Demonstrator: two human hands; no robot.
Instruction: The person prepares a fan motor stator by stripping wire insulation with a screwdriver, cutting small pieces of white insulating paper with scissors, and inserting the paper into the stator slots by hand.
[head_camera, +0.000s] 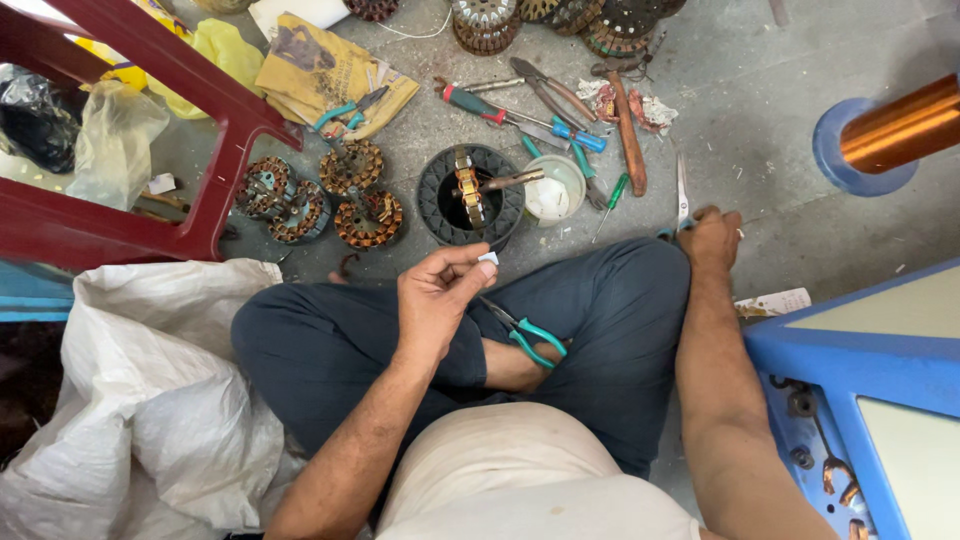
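Two hands at work over a floor of motor parts

The left hand (435, 300) pinches a small white piece (488, 258) between thumb and fingertips, held above the crossed legs. The right hand (712, 236) rests closed on the scissors (681, 200) on the floor, blades pointing to twelve o'clock. From the left grip, the black stator ring (470, 195) lies just at twelve o'clock, a brass-tipped tool across it; a white cup (553, 190) holding pale paste sits touching it at three o'clock. Green-handled pliers (528, 335) lie on the lap at four o'clock.
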